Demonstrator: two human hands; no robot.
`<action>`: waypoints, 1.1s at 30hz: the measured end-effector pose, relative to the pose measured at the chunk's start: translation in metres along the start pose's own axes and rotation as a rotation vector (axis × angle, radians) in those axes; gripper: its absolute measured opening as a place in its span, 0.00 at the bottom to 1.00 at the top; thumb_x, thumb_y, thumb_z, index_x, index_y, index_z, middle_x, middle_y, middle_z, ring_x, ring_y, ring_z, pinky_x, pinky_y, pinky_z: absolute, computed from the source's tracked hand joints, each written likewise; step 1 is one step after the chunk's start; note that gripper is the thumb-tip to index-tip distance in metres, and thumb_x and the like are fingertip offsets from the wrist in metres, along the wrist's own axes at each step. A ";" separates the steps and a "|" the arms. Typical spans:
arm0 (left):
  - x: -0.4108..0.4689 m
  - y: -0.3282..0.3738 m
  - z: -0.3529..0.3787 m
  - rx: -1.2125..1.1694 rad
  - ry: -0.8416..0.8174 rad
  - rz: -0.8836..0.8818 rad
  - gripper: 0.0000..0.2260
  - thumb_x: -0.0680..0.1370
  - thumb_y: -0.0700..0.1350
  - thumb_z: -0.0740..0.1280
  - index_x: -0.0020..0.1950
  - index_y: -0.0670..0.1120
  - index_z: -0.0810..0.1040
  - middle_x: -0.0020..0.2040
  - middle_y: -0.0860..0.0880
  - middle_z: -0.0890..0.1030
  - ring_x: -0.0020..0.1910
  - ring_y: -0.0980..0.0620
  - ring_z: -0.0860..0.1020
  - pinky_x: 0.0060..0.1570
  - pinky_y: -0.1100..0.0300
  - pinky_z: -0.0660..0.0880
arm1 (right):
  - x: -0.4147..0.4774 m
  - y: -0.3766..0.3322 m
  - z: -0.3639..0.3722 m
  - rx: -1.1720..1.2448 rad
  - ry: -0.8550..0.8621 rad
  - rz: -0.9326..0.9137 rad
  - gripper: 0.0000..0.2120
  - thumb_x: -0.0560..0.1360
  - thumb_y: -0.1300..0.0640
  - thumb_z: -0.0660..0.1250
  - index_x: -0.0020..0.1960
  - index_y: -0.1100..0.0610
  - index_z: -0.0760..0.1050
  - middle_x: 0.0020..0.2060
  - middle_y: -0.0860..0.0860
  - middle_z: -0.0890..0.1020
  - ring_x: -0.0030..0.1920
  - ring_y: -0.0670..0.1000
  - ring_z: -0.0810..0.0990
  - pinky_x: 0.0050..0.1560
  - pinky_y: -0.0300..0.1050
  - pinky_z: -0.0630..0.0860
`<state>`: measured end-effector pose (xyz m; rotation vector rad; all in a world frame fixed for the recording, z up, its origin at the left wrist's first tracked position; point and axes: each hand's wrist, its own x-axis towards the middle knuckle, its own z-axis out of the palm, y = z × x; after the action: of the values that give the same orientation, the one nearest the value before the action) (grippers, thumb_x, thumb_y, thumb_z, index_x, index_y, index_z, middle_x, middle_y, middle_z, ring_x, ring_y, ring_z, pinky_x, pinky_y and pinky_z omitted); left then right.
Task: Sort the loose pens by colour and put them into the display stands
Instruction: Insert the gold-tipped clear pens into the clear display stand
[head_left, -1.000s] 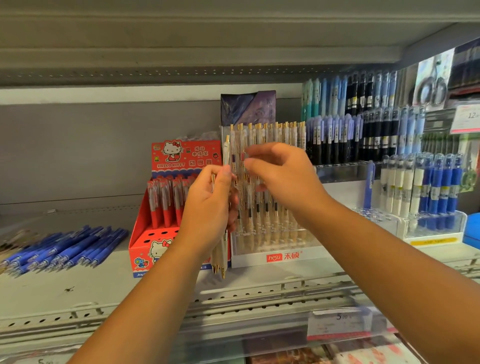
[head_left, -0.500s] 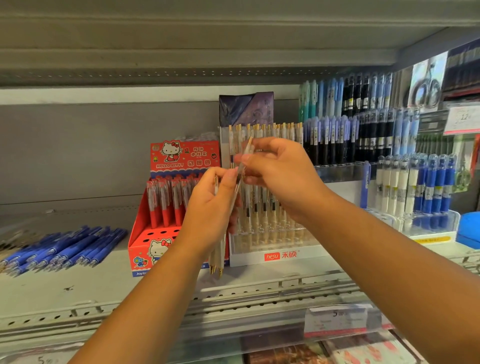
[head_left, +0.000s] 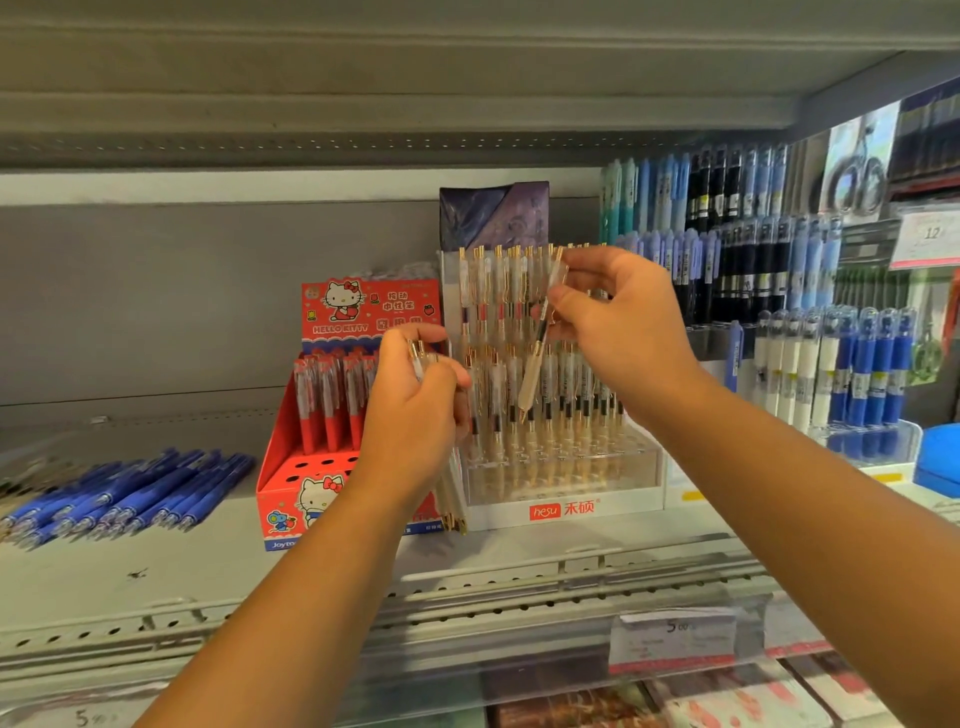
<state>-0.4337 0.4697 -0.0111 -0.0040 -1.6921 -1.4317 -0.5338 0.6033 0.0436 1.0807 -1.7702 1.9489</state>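
Note:
My right hand (head_left: 615, 325) pinches one clear pen with gold trim (head_left: 535, 364), tip down, in front of the clear tiered stand (head_left: 566, 509) full of the same pens. My left hand (head_left: 415, 410) grips a bundle of clear gold-tipped pens (head_left: 452, 501) whose tips stick out below the palm, between the clear stand and the red Hello Kitty stand (head_left: 291, 478). That red stand holds several red pens (head_left: 332, 405) and has free holes in its front rows.
A pile of loose blue pens (head_left: 130, 493) lies on the shelf at the left. Racks of blue, black and white pens (head_left: 831, 364) fill the right side. A price-tag rail (head_left: 670, 639) runs along the shelf's front edge.
My right hand has drawn one clear pen out of the left hand's bundle and carried it right, over the clear stand. The left hand has stayed put.

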 end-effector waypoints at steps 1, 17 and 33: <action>0.000 0.001 0.000 -0.010 -0.001 0.009 0.13 0.79 0.33 0.56 0.54 0.51 0.71 0.38 0.46 0.77 0.29 0.53 0.72 0.25 0.61 0.69 | -0.001 0.004 0.001 -0.040 -0.008 -0.007 0.14 0.77 0.64 0.67 0.62 0.56 0.75 0.50 0.48 0.80 0.51 0.49 0.82 0.45 0.44 0.83; -0.002 0.004 0.003 -0.049 -0.032 0.070 0.10 0.83 0.35 0.57 0.60 0.48 0.69 0.47 0.41 0.81 0.39 0.51 0.82 0.36 0.58 0.80 | -0.016 0.051 0.016 -0.249 -0.216 0.060 0.12 0.77 0.63 0.69 0.59 0.55 0.77 0.44 0.46 0.79 0.46 0.47 0.80 0.44 0.42 0.81; -0.004 0.005 0.002 -0.094 -0.049 0.063 0.09 0.84 0.39 0.58 0.57 0.54 0.70 0.51 0.46 0.83 0.43 0.45 0.85 0.34 0.54 0.82 | -0.029 0.043 0.014 -0.440 -0.162 -0.082 0.11 0.75 0.53 0.69 0.57 0.48 0.73 0.43 0.41 0.77 0.40 0.41 0.76 0.36 0.36 0.71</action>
<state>-0.4296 0.4746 -0.0095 -0.1441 -1.6478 -1.4727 -0.5379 0.5891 -0.0080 1.1510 -2.0705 1.3623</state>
